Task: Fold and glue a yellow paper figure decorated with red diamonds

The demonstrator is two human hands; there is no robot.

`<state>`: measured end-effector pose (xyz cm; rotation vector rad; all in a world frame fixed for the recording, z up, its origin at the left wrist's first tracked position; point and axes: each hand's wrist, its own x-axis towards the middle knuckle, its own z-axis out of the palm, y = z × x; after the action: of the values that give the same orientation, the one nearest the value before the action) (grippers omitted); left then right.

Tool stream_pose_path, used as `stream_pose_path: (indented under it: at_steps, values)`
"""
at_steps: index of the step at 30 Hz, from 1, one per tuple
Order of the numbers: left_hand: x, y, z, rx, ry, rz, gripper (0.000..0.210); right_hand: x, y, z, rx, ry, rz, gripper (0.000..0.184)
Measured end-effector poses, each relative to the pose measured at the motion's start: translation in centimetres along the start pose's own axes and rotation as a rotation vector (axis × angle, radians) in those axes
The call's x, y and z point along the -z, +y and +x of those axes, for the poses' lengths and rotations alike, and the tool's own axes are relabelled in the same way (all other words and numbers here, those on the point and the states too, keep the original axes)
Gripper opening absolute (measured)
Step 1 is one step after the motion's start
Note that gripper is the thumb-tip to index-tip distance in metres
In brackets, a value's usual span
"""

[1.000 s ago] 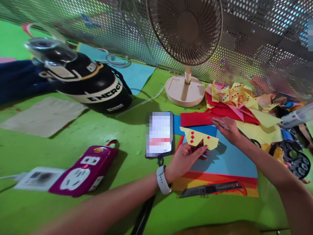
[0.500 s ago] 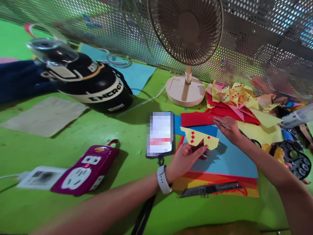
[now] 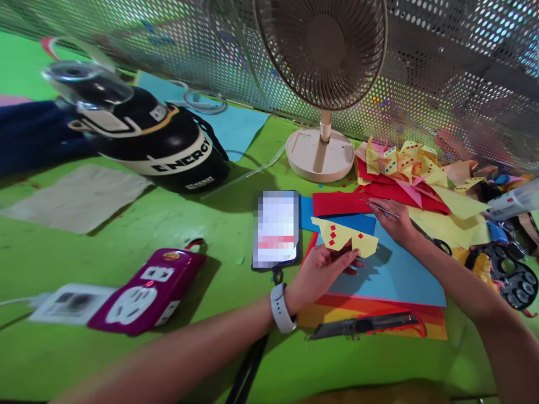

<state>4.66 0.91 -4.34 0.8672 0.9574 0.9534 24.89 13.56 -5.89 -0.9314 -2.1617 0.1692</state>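
Observation:
My left hand (image 3: 326, 272) pinches a yellow paper cutout (image 3: 347, 238) between thumb and fingers. Small red diamonds are on the cutout, three in a column at its left and one at its right. Between the fingers of my right hand (image 3: 393, 220) are slim metal tweezers (image 3: 385, 210), their tip over the red paper strip (image 3: 337, 203). Whether the tip grips a tiny piece is too small to tell. A blue strip (image 3: 357, 223) lies under the red one. Beneath both hands is a stack of coloured sheets with a light blue sheet (image 3: 396, 275) on top.
A phone (image 3: 275, 230) lies left of the stack, a box cutter (image 3: 366, 324) along its front. Behind stands a fan (image 3: 320, 154). Folded yellow paper pieces (image 3: 410, 160) are heaped at right. Further left are a black bottle (image 3: 160, 140) and a purple power strip (image 3: 147, 292).
The tweezers in my right hand have tilted, their tip shifting slightly left and up over the red strip. My left hand keeps the yellow cutout in nearly the same place.

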Motion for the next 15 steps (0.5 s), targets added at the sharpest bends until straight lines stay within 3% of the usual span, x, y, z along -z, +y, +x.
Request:
stream_pose_path:
  at_steps: [7, 15]
  values:
    - [-0.03, 0.05, -0.11, -0.004, -0.005, -0.011, 0.028, 0.66, -0.74, 0.48, -0.199, 0.058, 0.121, 0.025]
    - [-0.04, -0.09, 0.01, 0.0, 0.008, -0.033, 0.026, 0.69, -0.54, 0.48, -0.253, 0.07, 0.147, 0.026]
